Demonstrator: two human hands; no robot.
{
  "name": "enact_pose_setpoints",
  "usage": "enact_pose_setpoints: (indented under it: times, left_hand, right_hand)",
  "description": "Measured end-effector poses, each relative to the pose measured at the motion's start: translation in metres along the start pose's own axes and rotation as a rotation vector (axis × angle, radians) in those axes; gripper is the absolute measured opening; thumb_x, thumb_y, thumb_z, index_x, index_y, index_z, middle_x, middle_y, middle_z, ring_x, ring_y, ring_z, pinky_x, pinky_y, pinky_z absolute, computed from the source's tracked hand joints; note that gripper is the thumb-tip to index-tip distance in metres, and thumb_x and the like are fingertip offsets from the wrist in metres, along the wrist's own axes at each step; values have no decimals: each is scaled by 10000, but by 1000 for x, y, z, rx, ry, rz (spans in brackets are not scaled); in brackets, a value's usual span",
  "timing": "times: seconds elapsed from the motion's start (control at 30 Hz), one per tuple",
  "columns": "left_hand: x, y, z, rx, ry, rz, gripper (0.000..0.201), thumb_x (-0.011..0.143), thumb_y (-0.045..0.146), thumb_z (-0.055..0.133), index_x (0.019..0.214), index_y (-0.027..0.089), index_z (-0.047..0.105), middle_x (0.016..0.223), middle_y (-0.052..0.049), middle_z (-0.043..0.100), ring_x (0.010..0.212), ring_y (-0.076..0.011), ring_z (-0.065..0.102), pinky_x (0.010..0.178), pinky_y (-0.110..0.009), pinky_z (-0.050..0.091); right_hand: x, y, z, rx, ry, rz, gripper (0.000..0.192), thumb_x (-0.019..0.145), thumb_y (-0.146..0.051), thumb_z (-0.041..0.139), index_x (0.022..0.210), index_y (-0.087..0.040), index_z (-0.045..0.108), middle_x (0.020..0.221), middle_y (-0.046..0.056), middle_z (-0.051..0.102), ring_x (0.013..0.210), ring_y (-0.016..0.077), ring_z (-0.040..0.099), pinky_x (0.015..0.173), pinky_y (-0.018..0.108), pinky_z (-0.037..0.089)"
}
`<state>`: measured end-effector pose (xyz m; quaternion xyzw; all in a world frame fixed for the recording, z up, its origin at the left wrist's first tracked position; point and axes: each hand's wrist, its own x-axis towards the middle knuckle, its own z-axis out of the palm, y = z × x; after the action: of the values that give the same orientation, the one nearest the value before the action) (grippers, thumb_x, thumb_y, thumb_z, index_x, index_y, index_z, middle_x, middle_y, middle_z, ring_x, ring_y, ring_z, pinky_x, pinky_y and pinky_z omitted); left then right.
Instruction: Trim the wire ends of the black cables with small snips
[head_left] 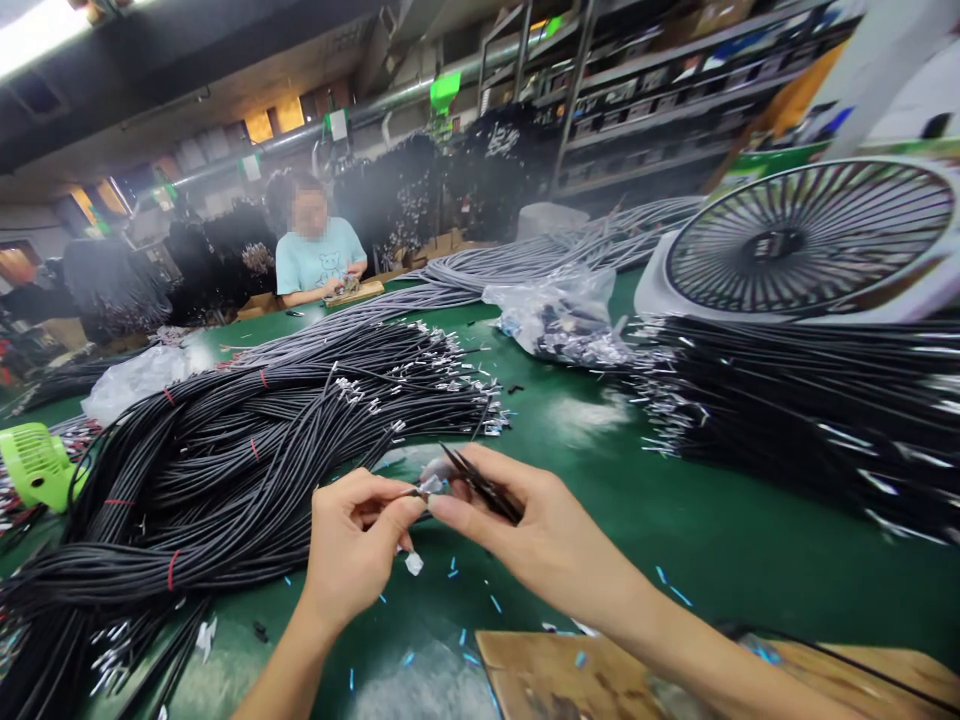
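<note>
My left hand (358, 545) is closed, its thumb and forefinger pinching a small whitish piece (430, 485) at the centre, probably a cable end; its exact kind is too small to tell. My right hand (525, 505) meets it there, thumb and fingertips against the same piece. Across the right palm lies a pair of black tweezers (484, 482), the pointed tips aimed up and left. Just below the left fingertips shows a white tab (414, 563); whether it hangs from the held piece I cannot tell. Left of my hands lie bundled black cables (277, 430) with red ties.
Blue scraps (496, 603) dot the green table (585, 540). Nearby are a wooden board (555, 675), more black cables (787, 420), a white fan (810, 240), a plastic bag of parts (562, 315), grey cables (480, 270) and a green fan (34, 462). Another person (319, 250) sits across.
</note>
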<state>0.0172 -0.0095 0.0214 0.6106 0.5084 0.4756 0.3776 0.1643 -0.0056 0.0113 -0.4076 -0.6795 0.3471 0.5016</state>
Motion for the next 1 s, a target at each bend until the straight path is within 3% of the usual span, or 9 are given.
enact_pose_setpoints:
  times: [0.1,0.23,0.53,0.67,0.8,0.87,0.93,1.0]
  left_hand:
    - [-1,-4,2,55,-81,18,161,692,157,615,537,145,656,512,13,509,406,-76,456,376,-178,339]
    - [-1,-7,3,50,-150,29,253,742,238,593,506,152,619,501,-2,506,393,-79,418,373,-189,318]
    - [6,-22,-8,-78,-358,-155,415,715,476,614,464,147,580,415,-5,459,360,-67,327,350,-200,220]
    - [9,-26,-7,-106,-469,-297,422,662,504,650,463,138,581,398,8,453,335,-50,291,342,-201,176]
    - [12,-24,-2,-116,-420,-330,517,686,596,577,456,135,534,384,38,384,324,-35,243,342,-195,148]
    - [13,-22,0,-163,-291,-322,526,671,615,587,469,136,507,399,54,362,336,-29,250,353,-186,160]
    - [13,-20,0,-258,-145,-316,496,641,606,630,526,137,518,414,76,338,347,-28,261,362,-176,179]
    - [12,-17,1,-316,-87,-318,459,621,574,670,585,131,557,426,83,336,360,-30,277,366,-169,196]
  right_hand:
    - [1,2,1,-66,70,-58,248,781,-312,553,574,-187,499,549,-24,474,514,118,427,461,232,348]
    - [4,6,2,-133,77,-135,261,785,-244,526,542,-190,449,531,-25,464,509,115,425,470,235,338]
    - [12,9,-7,-172,-131,-354,197,801,-121,441,635,-182,529,608,12,520,552,127,480,481,228,367]
    - [8,17,-11,-468,-131,-600,279,768,-25,363,710,-178,589,634,32,569,556,135,504,482,235,351]
    - [3,18,-12,-857,-108,-798,352,772,9,324,678,-181,606,623,37,612,539,149,510,480,269,309]
    - [3,18,-11,-943,-67,-737,341,725,27,343,672,-173,613,632,40,625,552,152,523,485,271,310]
    - [5,21,-11,-927,15,-557,302,676,19,389,689,-167,626,641,35,623,554,145,533,487,255,317]
    - [8,23,-11,-841,61,-362,232,685,-25,441,655,-166,623,608,24,599,529,137,526,477,239,322]
